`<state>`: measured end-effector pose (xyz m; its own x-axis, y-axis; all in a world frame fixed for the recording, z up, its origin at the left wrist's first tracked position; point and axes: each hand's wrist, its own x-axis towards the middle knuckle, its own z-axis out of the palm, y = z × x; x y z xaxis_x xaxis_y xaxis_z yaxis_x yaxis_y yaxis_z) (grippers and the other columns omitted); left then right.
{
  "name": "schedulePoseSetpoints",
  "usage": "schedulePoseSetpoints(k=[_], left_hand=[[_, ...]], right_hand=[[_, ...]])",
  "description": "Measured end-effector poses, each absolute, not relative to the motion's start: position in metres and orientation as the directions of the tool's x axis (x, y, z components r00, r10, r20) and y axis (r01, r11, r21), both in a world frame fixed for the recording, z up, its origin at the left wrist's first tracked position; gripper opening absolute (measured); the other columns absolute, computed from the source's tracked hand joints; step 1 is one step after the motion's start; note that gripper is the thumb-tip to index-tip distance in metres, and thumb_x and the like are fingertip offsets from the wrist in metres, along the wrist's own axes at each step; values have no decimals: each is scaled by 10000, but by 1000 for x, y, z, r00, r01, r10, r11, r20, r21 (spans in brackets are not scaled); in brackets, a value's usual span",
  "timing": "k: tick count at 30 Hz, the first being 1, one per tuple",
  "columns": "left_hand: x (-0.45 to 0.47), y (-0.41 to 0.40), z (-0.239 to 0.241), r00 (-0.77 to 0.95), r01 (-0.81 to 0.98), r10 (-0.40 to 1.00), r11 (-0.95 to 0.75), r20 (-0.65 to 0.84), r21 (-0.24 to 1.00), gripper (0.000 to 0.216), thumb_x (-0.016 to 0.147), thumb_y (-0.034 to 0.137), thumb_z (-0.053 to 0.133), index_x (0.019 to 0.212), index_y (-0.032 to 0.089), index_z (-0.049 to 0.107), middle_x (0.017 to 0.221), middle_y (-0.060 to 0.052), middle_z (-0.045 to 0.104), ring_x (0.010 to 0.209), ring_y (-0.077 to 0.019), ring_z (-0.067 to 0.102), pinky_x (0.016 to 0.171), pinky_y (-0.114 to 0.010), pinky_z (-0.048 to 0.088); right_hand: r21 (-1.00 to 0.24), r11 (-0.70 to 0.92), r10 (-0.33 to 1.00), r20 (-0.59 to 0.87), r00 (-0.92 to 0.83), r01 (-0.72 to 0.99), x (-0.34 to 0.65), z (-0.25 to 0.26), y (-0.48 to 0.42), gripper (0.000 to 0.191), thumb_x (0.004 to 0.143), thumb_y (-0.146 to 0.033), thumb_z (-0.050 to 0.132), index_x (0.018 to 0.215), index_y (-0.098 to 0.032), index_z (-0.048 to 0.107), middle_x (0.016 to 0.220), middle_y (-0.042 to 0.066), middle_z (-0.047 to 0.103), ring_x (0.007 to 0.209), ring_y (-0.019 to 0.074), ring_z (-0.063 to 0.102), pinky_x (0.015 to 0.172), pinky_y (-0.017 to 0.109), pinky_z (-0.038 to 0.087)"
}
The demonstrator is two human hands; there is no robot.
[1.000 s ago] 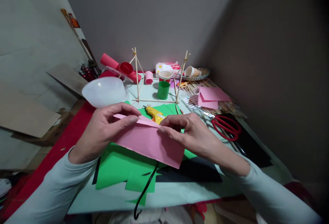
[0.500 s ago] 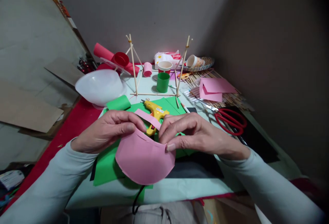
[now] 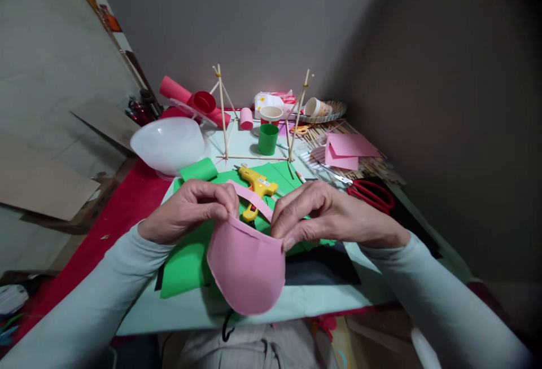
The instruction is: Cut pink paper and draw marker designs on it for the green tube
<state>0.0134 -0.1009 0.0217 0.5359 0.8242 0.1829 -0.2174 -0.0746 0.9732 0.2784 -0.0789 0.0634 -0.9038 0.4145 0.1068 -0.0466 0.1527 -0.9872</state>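
Observation:
Between my two hands hangs a rounded piece of pink paper (image 3: 249, 270), its upper edge folded over in a narrow strip. My left hand (image 3: 192, 211) pinches that edge at its left end. At the right end, the thumb and fingers of my right hand (image 3: 326, 216) are closed on the same edge. Just behind the fold lies a pink paper strip (image 3: 253, 197), partly hidden by my fingers. A yellow hot glue gun (image 3: 258, 181) rests beyond it on green paper sheets (image 3: 186, 270).
Farther back stand a stick frame (image 3: 224, 115), a green paper cup (image 3: 268, 140) and a white-rimmed cup (image 3: 271, 114). A translucent bowl (image 3: 167, 146) is at left. Red-handled scissors (image 3: 370, 194), folded pink paper (image 3: 351, 149) and bundled sticks (image 3: 387, 171) lie at right.
The pink paper has tilted and curved, hanging slightly lower and narrower. My hands have shifted a little to the right with it, still gripping its upper edge. The camera view has shifted slightly.

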Motion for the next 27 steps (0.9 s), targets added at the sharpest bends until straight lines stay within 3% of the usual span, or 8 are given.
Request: schedulePoseSetpoints(k=[6, 9, 12, 14, 16, 23, 27], left_hand=[[15, -102, 23, 397, -227, 915, 31, 63, 973, 243, 726, 401, 912, 696, 197, 785, 647, -7, 626, 614, -116, 544, 558, -214, 426], [16, -103, 29, 342, -43, 928, -146, 151, 988, 143, 807, 357, 855, 754, 228, 828, 759, -40, 734, 733, -154, 641, 684, -234, 498], [18, -108, 37, 360, 159, 875, -401, 325, 902, 106, 905, 272, 756, 893, 287, 860, 935, -53, 810, 991, -220, 705, 911, -301, 524], [21, -113, 40, 389, 183, 826, -503, 408, 845, 153, 926, 236, 725, 955, 310, 857, 974, -43, 822, 1061, -238, 706, 987, -344, 513], [24, -118, 42, 407, 164, 802, -536, 438, 828, 172, 926, 199, 716, 955, 304, 851, 947, -35, 822, 1010, -236, 718, 994, -367, 514], [16, -114, 47, 435, 228, 850, -423, 297, 877, 182, 892, 241, 720, 720, 222, 776, 710, -38, 718, 711, -200, 643, 654, -271, 493], [11, -110, 53, 435, 290, 863, -405, 258, 867, 231, 895, 280, 696, 681, 214, 753, 650, -17, 656, 590, -151, 565, 534, -222, 410]], right_hand=[[-995, 85, 468, -9, -884, 56, 286, 69, -78, 105, 891, -208, 775, 909, -112, 811, 824, 27, 716, 689, 84, 602, 614, 178, 509], [-992, 53, 512, -74, -856, 117, 285, 71, -80, 171, 907, -282, 762, 932, -116, 796, 732, -9, 662, 608, 65, 529, 558, 174, 449], [-981, 96, 564, -86, -821, 168, 278, 75, -84, 216, 926, -333, 741, 934, -122, 786, 690, -36, 611, 574, 57, 457, 535, 182, 387], [-971, 144, 588, -72, -805, 193, 273, 77, -86, 254, 933, -368, 727, 923, -120, 783, 701, -34, 613, 583, 62, 457, 540, 192, 372], [-959, 186, 598, -64, -799, 216, 269, 76, -87, 292, 940, -394, 713, 908, -113, 784, 714, -24, 625, 614, 73, 483, 560, 199, 375], [-940, 224, 599, -75, -797, 257, 280, 72, -81, 268, 886, -402, 781, 934, -141, 816, 861, 29, 761, 766, 133, 633, 679, 224, 466], [-939, 239, 661, -29, -750, 247, 288, 70, -79, 277, 880, -409, 791, 838, -135, 796, 778, 24, 736, 701, 123, 619, 647, 226, 450]])
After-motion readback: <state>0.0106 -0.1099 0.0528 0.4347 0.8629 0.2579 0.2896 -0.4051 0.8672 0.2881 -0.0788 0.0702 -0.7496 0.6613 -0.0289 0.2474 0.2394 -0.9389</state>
